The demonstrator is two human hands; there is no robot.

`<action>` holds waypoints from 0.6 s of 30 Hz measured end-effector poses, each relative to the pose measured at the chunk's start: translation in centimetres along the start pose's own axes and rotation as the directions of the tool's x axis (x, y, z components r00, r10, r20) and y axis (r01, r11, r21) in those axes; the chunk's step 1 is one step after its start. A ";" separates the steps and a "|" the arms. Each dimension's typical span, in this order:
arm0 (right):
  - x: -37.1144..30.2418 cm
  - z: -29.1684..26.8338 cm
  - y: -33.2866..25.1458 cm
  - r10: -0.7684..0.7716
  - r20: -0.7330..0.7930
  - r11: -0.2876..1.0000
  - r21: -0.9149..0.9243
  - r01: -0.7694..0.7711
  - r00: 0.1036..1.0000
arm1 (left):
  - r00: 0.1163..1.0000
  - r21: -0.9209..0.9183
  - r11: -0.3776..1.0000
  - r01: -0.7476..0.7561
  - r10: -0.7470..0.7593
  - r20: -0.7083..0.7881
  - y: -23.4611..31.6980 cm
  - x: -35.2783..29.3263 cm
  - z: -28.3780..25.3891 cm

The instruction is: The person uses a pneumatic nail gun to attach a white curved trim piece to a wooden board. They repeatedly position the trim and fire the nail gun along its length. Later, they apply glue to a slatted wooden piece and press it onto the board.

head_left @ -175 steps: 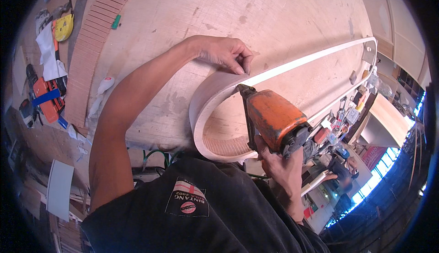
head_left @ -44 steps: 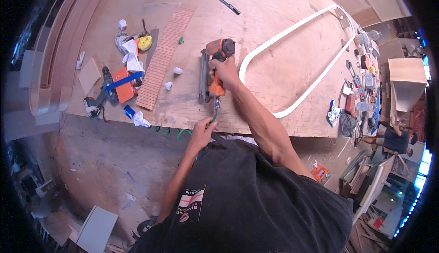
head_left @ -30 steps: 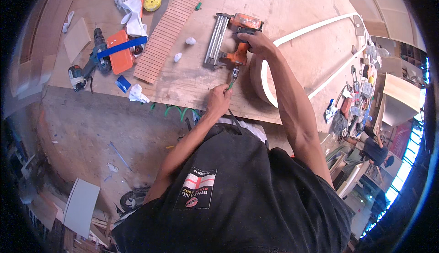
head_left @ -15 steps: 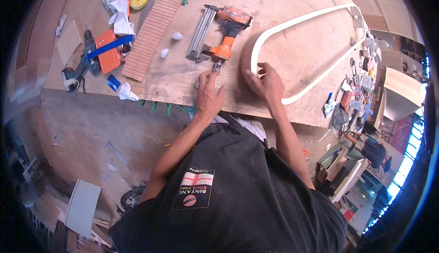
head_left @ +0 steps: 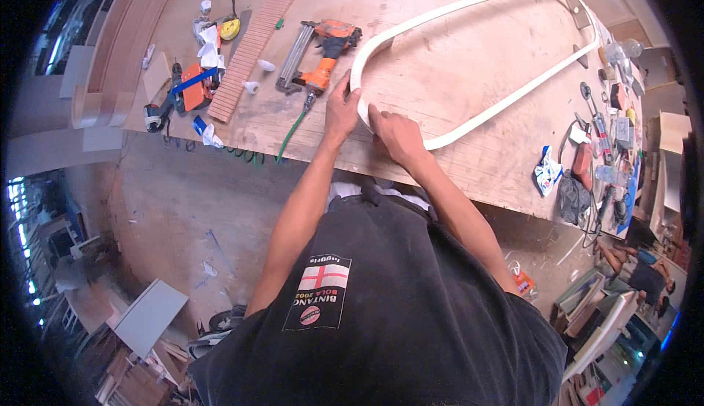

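Two hands on one white-edged frame

Both of my hands are at the near left end of the curved frame point(head_left: 506, 101), which lies on the counter point(head_left: 469, 54) with its white edge facing up and its far end reaching to the right. My left hand point(head_left: 342, 115) rests against the outer side of the bend, fingers pointing away from me. My right hand point(head_left: 397, 137) is bent over the near corner, just beside the left one. Fingers touch the frame on both, but from up here I can't tell whether either set is clamped tight.

Left of my hands lies the orange nail gun point(head_left: 319, 77), green hose point(head_left: 291, 133) trailing over the counter's edge. Farther left: a slotted wooden strip point(head_left: 257, 46), then a yellow tape measure point(head_left: 230, 29).
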State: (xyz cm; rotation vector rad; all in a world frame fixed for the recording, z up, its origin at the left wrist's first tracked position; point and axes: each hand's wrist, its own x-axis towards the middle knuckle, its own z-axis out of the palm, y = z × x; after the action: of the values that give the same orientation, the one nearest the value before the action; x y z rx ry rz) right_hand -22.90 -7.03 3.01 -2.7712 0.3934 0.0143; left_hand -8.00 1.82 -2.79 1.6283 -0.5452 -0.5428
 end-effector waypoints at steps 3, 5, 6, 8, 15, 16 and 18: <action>-3.8 -0.5 2.1 -0.054 -0.001 0.997 -0.047 0.054 0.999 | 0.998 0.066 0.996 0.063 -0.061 -0.031 0.4 -0.3 0.4; -6.3 -0.6 3.7 -0.077 -0.027 0.996 -0.057 0.075 0.997 | 0.994 0.155 0.986 0.068 -0.054 -0.090 0.3 -0.7 0.3; -7.3 -0.5 5.3 -0.109 -0.040 0.991 -0.078 0.106 0.993 | 0.982 0.105 0.978 0.178 -0.170 -0.087 0.7 -0.8 0.4; -8.3 -0.7 8.4 -0.174 -0.066 0.978 -0.128 0.165 0.982 | 0.919 0.006 0.921 0.389 -0.388 -0.069 1.7 -0.7 0.7; -13.0 -5.9 12.1 -0.009 -0.362 0.995 0.092 0.046 0.932 | 0.859 -0.096 0.902 0.422 -0.431 -0.278 0.9 -2.8 2.8; -14.1 -6.3 12.2 0.101 -0.287 0.977 0.208 -0.041 0.953 | 0.860 -0.160 0.899 0.408 -0.437 -0.264 0.2 -3.6 3.0; -16.5 -6.8 12.2 0.300 -0.301 0.922 0.336 -0.194 0.905 | 0.868 -0.288 0.876 0.387 -0.452 -0.208 -0.2 -6.3 5.3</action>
State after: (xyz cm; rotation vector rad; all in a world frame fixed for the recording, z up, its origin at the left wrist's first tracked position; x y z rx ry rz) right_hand -42.30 -15.92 6.34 -2.4008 0.7736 -0.4432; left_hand -16.16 1.74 -3.31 1.5588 0.0905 -0.6658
